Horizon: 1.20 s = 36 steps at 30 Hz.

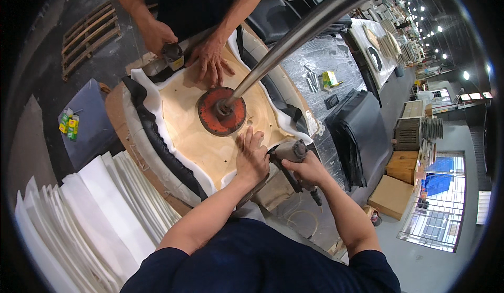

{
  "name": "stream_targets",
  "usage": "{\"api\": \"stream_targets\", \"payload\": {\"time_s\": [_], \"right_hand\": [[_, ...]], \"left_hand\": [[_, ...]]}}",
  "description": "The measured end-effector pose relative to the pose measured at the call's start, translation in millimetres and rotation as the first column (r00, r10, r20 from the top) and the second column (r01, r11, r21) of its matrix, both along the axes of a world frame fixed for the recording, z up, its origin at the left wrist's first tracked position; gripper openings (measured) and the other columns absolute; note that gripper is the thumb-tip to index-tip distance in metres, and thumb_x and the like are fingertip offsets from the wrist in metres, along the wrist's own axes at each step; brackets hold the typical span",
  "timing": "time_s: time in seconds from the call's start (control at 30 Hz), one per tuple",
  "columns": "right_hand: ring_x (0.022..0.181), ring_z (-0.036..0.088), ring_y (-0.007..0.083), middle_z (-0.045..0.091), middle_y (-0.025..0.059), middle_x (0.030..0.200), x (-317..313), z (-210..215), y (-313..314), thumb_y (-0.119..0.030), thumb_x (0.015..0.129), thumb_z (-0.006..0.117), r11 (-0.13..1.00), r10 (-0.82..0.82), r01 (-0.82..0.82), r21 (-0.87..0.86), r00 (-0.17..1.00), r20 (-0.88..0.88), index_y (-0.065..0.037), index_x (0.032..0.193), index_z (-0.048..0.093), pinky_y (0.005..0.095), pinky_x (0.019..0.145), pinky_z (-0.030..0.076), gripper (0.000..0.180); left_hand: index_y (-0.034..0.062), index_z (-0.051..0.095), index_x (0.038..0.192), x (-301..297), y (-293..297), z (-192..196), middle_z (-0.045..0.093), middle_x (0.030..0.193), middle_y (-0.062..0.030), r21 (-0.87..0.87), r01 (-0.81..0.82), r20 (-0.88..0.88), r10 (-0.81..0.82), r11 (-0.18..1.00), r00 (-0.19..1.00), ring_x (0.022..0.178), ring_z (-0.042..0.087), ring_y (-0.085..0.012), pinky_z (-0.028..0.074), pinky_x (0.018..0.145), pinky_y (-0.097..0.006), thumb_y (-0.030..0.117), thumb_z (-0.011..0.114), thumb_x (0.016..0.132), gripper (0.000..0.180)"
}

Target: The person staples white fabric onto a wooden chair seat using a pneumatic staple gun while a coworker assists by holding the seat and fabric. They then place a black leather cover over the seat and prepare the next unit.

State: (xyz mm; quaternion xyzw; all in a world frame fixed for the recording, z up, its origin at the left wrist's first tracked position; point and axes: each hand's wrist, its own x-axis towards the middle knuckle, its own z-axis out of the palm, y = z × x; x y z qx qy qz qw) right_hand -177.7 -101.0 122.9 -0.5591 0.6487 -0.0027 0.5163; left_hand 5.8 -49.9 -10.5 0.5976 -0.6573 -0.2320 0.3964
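Observation:
A pale plywood seat panel (178,114) lies on white foam (152,96) and black cover material (144,117), inside a padded frame. A red round press plate (210,118) on a steel rod (294,38) bears down on its middle. My left hand (252,159) rests on the panel's near edge, fingers stretched out. With my right hand (308,169) I grip an air staple gun (291,151), its nose close to the panel's near right corner. Across from me, a co-worker's hand holds another staple gun (173,55); their other hand (210,59) lies on the panel.
White foam sheets (100,203) stand in a row at the lower left. Small yellow-green boxes (69,124) lie on a dark surface at left. To the right, a table (317,104) carries a similar box, staple strips and black sheets (362,130). A wooden pallet (89,38) sits farther back.

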Motion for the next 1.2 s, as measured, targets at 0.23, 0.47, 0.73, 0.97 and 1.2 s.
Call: {"api": "stream_targets", "payload": {"time_s": [0.23,0.47,0.73,0.97,1.2], "right_hand": [[0.062,0.068,0.018,0.075,0.0089,0.082,12.5,-4.6,-11.1,-0.034,0.092,0.089,0.995,0.097,-0.091,0.046,0.983,-0.155,-0.002,0.117,0.078,0.0375,0.062,0.055,0.043],[0.104,0.079,0.0319,0.082,0.0173,0.109,9.7,-20.5,-4.0,-0.032,0.09,0.09,0.927,0.23,-0.241,-0.287,0.971,-0.071,-0.003,0.125,0.077,0.043,0.096,0.059,0.048],[0.095,0.078,0.0303,0.082,0.0154,0.104,15.8,3.3,-5.6,-0.031,0.091,0.089,0.995,0.079,-0.07,0.069,0.989,-0.126,-0.005,0.128,0.076,0.0421,0.089,0.06,0.047],[0.107,0.078,0.0349,0.081,0.0181,0.113,17.8,-17.1,-2.1,-0.032,0.091,0.088,0.917,0.301,-0.323,-0.234,0.945,-0.125,-0.004,0.126,0.077,0.0439,0.095,0.059,0.046],[0.106,0.078,0.0342,0.081,0.0177,0.112,27.4,-2.8,-1.3,-0.032,0.091,0.088,0.964,0.219,-0.242,-0.112,0.957,-0.188,-0.004,0.126,0.077,0.0436,0.095,0.059,0.045]], "left_hand": [[0.0023,0.076,0.086,-2.8,1.5,-4.1,0.056,0.15,-0.0174,0.028,-0.039,-0.029,0.04,0.999,0.999,0.16,0.031,-0.0465,0.02,0.13,-0.062,0.012,0.078,0.082,0.011],[0.0021,0.078,0.088,5.2,10.1,1.2,0.054,0.155,-0.0157,0.038,0.018,0.067,-0.021,0.999,0.998,0.161,0.028,-0.0469,0.019,0.131,-0.065,0.019,0.085,0.084,0.019],[0.0028,0.081,0.09,10.6,11.0,3.1,0.05,0.16,-0.0126,0.104,0.024,0.087,-0.033,0.994,0.996,0.162,0.025,-0.0435,0.019,0.133,-0.064,0.022,0.086,0.084,0.021],[0.0044,0.079,0.086,7.7,8.1,-0.1,0.051,0.16,-0.0131,0.047,-0.014,0.065,0.01,0.999,0.998,0.161,0.028,-0.0454,0.02,0.132,-0.066,0.02,0.085,0.083,0.017],[0.0063,0.081,0.089,25.1,30.3,11.2,0.045,0.166,-0.0121,0.201,0.016,0.171,-0.052,0.98,0.984,0.164,0.021,-0.0481,0.017,0.132,-0.069,0.028,0.085,0.088,0.022]]}}
